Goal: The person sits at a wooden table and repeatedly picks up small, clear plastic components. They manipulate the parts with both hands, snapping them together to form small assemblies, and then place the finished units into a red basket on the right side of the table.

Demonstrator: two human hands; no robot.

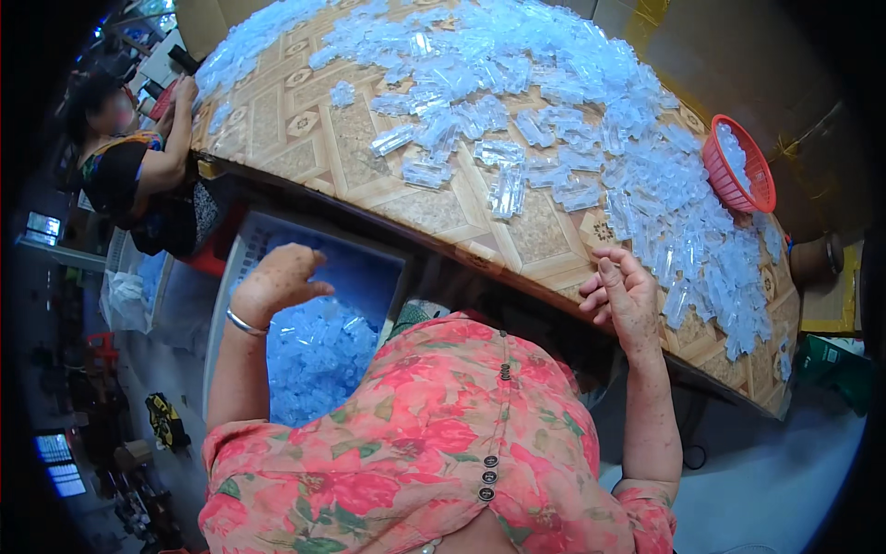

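My left hand (281,277) is over a pale plastic crate (218,342) beside the table. Its fingers are loosely bent, the thumb stands apart from them, and I see nothing in it. Below it, the crate holds a heap of small clear bluish plastic pieces (323,355). At the near edge of the table (406,208) is my right hand (629,294), its fingers loosely curled and apart, with nothing visible in them. Closest to it on the tabletop lies a wide spread of clear, flat plastic pieces (637,217), thickest toward the far and right sides.
A red plastic basket (746,189) with clear pieces inside stands at the table's right edge. Another person (138,175) sits at the far left, hands by the table. Behind them is a white bag (129,295). Cardboard (738,55) borders the table's far right.
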